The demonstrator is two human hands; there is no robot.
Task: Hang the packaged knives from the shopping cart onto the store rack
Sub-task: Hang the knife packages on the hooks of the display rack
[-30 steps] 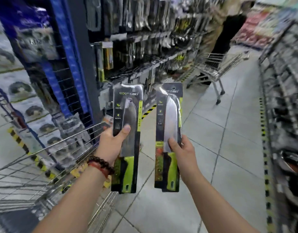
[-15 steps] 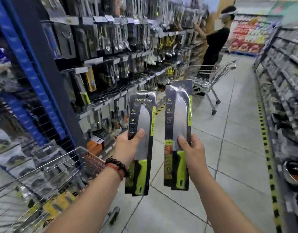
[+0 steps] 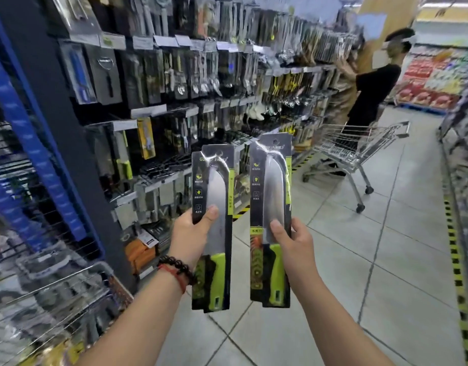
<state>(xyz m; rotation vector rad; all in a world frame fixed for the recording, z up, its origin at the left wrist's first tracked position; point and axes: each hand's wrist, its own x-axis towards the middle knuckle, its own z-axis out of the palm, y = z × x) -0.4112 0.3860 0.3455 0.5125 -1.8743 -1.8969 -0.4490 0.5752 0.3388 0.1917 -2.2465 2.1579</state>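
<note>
A person stands in a shop aisle holding up two packaged knives, one in each hand. The left hand (image 3: 190, 235) grips the left knife pack (image 3: 213, 225) at its middle, thumb pressed on the front and fingers curled behind. The right hand (image 3: 293, 243) pinches the right knife pack (image 3: 271, 220) the same way, thumb on the front. Both packs are upright and just beside each other without touching: long axis vertical, blade tips up toward the hang holes, green handles at the bottom.

The store rack (image 3: 153, 109), crowded with hanging utensils on pegs, runs along the left. The shopping cart (image 3: 56, 294) sits at the lower left, near the left arm. Farther down the aisle, another person (image 3: 370, 85) stands by a second cart (image 3: 356, 143).

Likely risks: with both hands full, threading a small hang hole onto a peg one-handed could miss, and a pack held only at its middle could tilt or slip. Crowded pegs may also snag nearby packages.
</note>
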